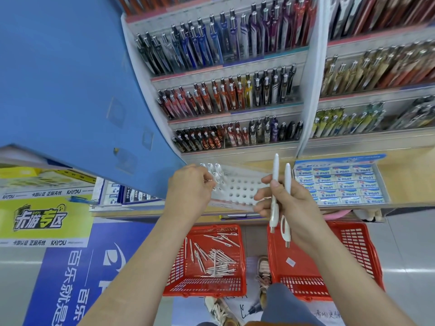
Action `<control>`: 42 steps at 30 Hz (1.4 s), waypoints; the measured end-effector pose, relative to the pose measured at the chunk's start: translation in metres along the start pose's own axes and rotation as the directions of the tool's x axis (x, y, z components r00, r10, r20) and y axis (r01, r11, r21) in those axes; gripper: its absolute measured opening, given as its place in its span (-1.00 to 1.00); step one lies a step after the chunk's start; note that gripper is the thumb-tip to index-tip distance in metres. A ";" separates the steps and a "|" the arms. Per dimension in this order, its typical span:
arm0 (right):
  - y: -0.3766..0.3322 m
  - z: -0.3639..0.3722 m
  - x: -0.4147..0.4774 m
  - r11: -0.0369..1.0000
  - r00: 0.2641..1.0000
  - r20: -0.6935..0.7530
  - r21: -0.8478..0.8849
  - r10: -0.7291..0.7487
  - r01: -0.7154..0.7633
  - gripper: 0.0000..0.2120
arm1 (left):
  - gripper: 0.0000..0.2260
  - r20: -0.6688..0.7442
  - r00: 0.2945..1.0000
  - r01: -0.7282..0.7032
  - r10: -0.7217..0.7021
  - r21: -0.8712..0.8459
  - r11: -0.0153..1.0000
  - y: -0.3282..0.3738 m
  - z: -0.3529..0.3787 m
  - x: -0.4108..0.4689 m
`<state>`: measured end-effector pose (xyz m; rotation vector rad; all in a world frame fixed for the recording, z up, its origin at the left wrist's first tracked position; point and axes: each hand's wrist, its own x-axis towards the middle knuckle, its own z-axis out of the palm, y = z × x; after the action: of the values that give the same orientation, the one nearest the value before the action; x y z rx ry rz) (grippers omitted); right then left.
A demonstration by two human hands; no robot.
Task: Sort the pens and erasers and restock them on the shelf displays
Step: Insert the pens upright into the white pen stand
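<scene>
My right hand (286, 203) grips two white pens (275, 184), held upright side by side with their tips down. In front of both hands sits a white display rack with round holes (242, 189) on the low shelf. My left hand (190, 184) is at the rack's left edge, fingers curled at a white pen standing in a hole; the hold itself is hidden. A few white pens (213, 171) stand in the rack's back-left holes. On the floor, a red basket (207, 260) holds several loose white pens. White-and-blue erasers (341, 184) fill a tray to the right.
A second red basket (329, 260) on the floor at right holds one small white item. Tiered shelves of dark, red and patterned pens (226, 74) rise above. A blue panel (70, 90) juts out at left. My shoes (263, 269) stand between the baskets.
</scene>
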<state>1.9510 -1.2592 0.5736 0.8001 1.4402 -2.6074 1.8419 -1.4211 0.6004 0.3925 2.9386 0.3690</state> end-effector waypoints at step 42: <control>0.029 0.007 0.006 0.486 0.973 0.036 -0.862 -0.226 0.145 -0.94 | -0.91 -0.263 0.948 -0.211 0.182 -0.088 0.973 -0.027 -0.036 -0.048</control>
<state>1.9516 -1.2803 0.5516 0.5916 2.5987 -1.4943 1.8744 -1.4673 0.6338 0.6727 3.1102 0.6579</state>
